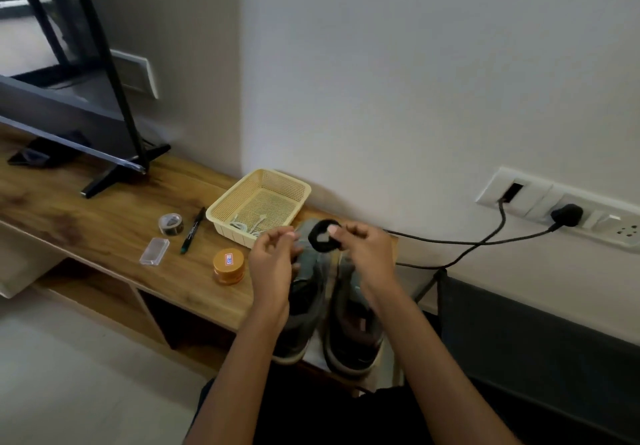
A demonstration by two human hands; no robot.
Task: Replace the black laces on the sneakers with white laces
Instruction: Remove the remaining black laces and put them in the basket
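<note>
While wound into a ring, black lace [323, 240]: held above the sneakers' toes, open face toward the camera.
Right hand [367, 254]: thumb and fingers pinch the ring's right rim.
Left hand [272, 261]: just left of the ring, fingertips curled together; whether they pinch a lace end I cannot tell.
Sneakers [353, 333]: side by side on the wooden shelf [104, 223], toes far.
White laces [244, 225]: in the yellow basket [277, 176], far-left of both hands.
Likely reach: the left hand, being nearer the basket.
</note>
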